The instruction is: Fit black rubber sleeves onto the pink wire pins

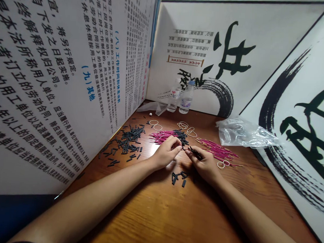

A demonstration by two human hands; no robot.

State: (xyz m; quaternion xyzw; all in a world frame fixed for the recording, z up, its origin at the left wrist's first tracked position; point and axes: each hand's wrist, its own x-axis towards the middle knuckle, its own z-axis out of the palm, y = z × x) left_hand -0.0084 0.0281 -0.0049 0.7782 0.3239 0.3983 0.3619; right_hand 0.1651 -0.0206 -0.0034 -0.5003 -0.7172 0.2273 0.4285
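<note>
My left hand (pixel 166 153) is closed in a pinch, thumb against fingertips. What it holds, if anything, is too small to make out. Close beside it, my right hand (pixel 203 163) is closed around several thin black pieces (pixel 196 152), which poke out between thumb and fingers. Just beyond the left hand lies a bundle of pink sticks (pixel 161 136) with black ends (pixel 181 135). More pink sticks (pixel 217 149), with gold-coloured tips, lie behind the right hand. A few short black tubes (pixel 178 179) rest on the table nearer me, below the hands.
Many loose black tubes (pixel 130 139) are scattered at the left of the wooden table (pixel 146 215). Pale bands (pixel 192 132) lie behind the sticks. Two water bottles (pixel 186 97) stand at the back, and a clear plastic bag (pixel 243 133) lies at the right. Printed panels (pixel 200 14) enclose the table.
</note>
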